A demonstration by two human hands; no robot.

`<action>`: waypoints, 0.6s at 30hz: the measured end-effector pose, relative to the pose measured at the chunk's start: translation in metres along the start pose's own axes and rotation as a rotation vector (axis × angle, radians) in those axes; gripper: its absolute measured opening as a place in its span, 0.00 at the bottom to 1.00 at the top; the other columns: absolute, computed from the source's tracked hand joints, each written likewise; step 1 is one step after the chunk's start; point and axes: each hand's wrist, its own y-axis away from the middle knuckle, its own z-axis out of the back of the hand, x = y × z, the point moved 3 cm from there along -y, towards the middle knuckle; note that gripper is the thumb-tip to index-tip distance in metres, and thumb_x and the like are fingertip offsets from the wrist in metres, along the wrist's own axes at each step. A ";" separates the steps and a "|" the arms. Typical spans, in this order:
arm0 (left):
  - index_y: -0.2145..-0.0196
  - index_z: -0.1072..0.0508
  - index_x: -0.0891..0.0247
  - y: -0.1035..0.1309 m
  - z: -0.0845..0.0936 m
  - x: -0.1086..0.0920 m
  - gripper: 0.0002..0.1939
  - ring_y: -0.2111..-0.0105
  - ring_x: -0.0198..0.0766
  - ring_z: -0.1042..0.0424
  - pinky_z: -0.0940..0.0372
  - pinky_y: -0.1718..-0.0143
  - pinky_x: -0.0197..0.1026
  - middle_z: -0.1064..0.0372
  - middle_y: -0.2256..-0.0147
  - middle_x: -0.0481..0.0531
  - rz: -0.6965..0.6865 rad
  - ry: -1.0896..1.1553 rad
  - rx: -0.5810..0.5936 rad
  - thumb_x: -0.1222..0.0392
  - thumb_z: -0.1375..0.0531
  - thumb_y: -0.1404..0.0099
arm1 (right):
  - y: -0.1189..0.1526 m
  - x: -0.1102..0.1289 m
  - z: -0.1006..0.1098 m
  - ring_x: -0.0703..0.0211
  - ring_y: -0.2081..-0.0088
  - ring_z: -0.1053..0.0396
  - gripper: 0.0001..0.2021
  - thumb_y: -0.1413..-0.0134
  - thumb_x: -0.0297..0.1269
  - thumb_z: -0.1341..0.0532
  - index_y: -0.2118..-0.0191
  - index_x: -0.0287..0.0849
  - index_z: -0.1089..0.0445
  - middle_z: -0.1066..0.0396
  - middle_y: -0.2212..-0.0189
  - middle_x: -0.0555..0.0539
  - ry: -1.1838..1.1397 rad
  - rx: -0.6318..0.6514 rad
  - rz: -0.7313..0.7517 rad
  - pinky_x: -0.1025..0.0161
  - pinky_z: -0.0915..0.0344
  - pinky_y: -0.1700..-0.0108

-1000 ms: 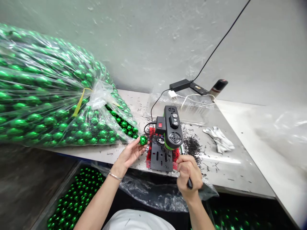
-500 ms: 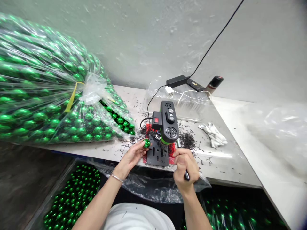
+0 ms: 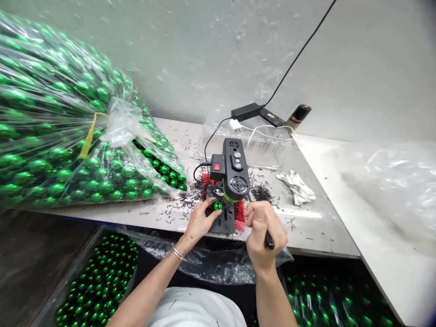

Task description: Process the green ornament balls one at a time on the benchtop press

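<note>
Between the thumb and fingers of my left hand point(image 3: 198, 219) is a shiny green ball point(image 3: 217, 206), held at the front of a small bench drill press point(image 3: 235, 165). The machine has a black housing, a red switch and a dark slotted base plate point(image 3: 226, 222). My right hand point(image 3: 267, 231) is wrapped round a lever handle point(image 3: 269, 242) with a black grip on the machine's right side. The housing hides whatever sits under it, so I cannot tell whether the ball touches a tool there.
A large clear bag of green balls point(image 3: 64, 150) lies on the left. More balls point(image 3: 98, 277) fill a lined container below. Black shavings point(image 3: 260, 193) litter the table around the machine. White gloves point(image 3: 298, 187), a power adapter point(image 3: 245, 111) and a plastic tray point(image 3: 269, 152) lie behind.
My left hand has brought the green ball rightward, from beside the base to the front of the machine's head. My right hand stays on the lever handle. The view has shifted slightly.
</note>
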 end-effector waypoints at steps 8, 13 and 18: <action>0.53 0.23 0.60 0.003 -0.007 0.001 0.17 0.53 0.48 0.25 0.33 0.48 0.53 0.23 0.54 0.57 -0.397 -0.296 -0.036 0.53 0.32 0.38 | 0.008 -0.002 0.002 0.65 0.71 0.34 0.14 0.39 0.21 0.48 0.74 0.43 0.41 0.39 0.77 0.53 0.020 0.040 0.053 0.65 0.39 0.69; 0.53 0.22 0.60 0.001 -0.009 0.005 0.18 0.56 0.47 0.25 0.33 0.50 0.52 0.22 0.56 0.56 -0.415 -0.298 -0.030 0.51 0.31 0.39 | 0.023 -0.012 0.000 0.64 0.70 0.34 0.12 0.39 0.22 0.49 0.72 0.43 0.40 0.39 0.76 0.52 0.015 0.071 0.083 0.65 0.38 0.68; 0.53 0.22 0.60 0.001 -0.009 0.006 0.18 0.56 0.48 0.26 0.34 0.49 0.53 0.22 0.57 0.56 -0.410 -0.305 -0.031 0.51 0.31 0.40 | 0.053 -0.038 -0.010 0.64 0.72 0.37 0.13 0.33 0.30 0.52 0.71 0.42 0.39 0.35 0.71 0.49 0.028 0.038 0.198 0.61 0.37 0.68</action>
